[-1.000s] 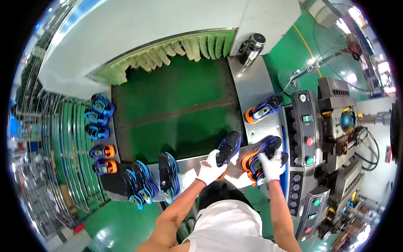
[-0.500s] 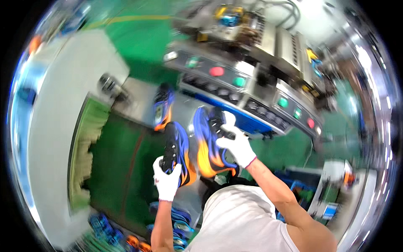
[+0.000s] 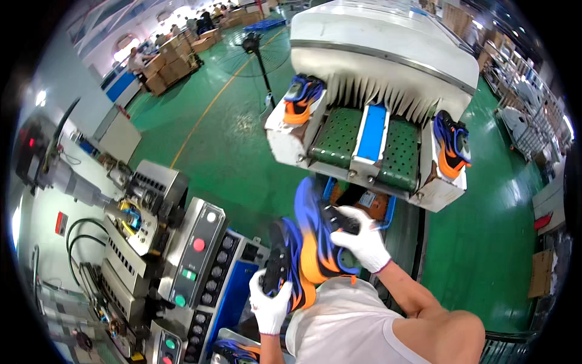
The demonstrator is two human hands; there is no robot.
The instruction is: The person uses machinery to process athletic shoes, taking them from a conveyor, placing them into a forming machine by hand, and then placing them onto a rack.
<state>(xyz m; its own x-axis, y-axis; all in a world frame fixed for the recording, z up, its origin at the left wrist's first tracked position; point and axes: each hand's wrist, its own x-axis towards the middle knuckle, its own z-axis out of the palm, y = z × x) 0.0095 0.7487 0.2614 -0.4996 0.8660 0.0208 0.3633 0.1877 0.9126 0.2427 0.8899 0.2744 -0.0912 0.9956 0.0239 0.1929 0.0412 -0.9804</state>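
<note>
In white gloves, both of my hands hold athletic shoes in black, purple-blue and orange. My left hand (image 3: 271,303) is closed round the upper of one shoe (image 3: 293,246), at its collar end. My right hand (image 3: 362,241) grips the other shoe (image 3: 310,233) by its upper, thumb toward the opening. The soles face each other, toes pointing away from me, and the shoes touch or nearly touch. Motion blurs the toes. Below my left forearm, part of another similar shoe (image 3: 233,350) shows at the lower edge.
Ahead stands a white conveyor machine (image 3: 382,51) with a fringed curtain and green perforated belts (image 3: 336,136). Similar shoes rest on its left ledge (image 3: 301,100) and right ledge (image 3: 451,145). A blue crate (image 3: 388,209) sits below. Button panels (image 3: 197,249) stand left; a fan (image 3: 260,67) stands beyond.
My view has swung to the right: the button-panel machine is now at left and the conveyor machine ahead. Both hands keep their shoes, which have come closer together.
</note>
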